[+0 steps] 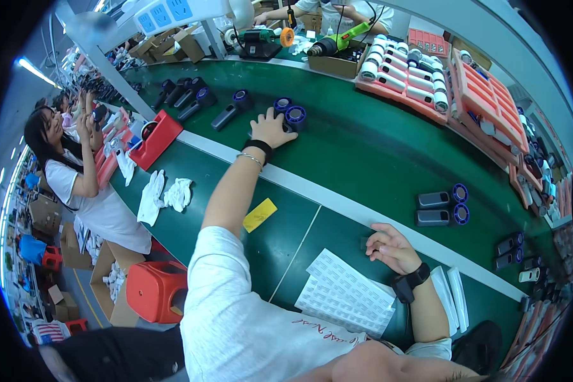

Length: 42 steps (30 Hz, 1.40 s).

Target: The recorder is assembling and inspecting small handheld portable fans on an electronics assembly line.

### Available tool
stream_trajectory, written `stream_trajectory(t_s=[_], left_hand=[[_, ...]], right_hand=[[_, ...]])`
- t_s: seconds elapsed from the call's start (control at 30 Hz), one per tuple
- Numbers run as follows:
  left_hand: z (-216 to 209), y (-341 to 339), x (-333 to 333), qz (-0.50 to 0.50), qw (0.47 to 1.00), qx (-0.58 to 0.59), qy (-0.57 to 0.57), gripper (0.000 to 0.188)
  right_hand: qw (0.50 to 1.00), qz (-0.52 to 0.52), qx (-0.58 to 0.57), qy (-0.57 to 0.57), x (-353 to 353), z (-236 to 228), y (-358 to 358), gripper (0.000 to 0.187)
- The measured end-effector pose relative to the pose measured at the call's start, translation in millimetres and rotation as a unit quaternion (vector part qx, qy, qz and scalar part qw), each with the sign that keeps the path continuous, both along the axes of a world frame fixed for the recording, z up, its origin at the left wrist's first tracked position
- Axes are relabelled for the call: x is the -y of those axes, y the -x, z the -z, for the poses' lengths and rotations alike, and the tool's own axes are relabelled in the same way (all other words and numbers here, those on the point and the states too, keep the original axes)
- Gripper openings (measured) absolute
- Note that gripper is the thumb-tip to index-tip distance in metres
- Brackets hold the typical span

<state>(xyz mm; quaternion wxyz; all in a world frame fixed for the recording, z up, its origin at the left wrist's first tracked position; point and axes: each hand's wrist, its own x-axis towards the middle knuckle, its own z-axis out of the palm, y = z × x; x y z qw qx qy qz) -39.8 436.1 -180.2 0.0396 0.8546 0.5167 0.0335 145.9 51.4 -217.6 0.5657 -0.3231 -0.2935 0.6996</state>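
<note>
My left hand reaches across the bench with its fingers spread over a pair of dark grey handheld devices. Their purple-ringed round heads show past my fingertips; the hand hides most of their bodies, and I see no firm grip. My right hand hovers near the bench's pale strip, fingers loosely curled and partly apart, with nothing visible in them. Just below it lie printed white label sheets. Two more such devices lie side by side, right of that hand. A yellow card rests beside my left forearm.
White gloves and a red tray lie on the left. Further dark devices sit along the green surface. Pink trays of white cylindrical parts stand at the far right. A person stands left, near a red stool.
</note>
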Motion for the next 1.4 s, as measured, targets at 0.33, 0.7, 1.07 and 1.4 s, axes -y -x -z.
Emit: stream_trajectory(t_s=[0.33,0.7,1.07,1.4], left_hand=[[-27,-13,92,0.13,0.703,0.543,0.441,0.056],[-108,3,268,0.277,0.309,0.759,0.502,0.052],[-114,9,288,0.284,0.306,0.74,0.527,0.049],[-111,5,285,0.332,0.306,0.746,0.49,0.045]], right_hand=[[0.973,0.126,0.145,-0.125,-3,-65,13,0.054],[0.954,0.207,0.114,-0.182,5,-147,68,0.065],[0.95,0.223,0.133,-0.173,18,-151,69,0.068],[0.923,0.283,0.192,-0.177,12,-145,67,0.064]])
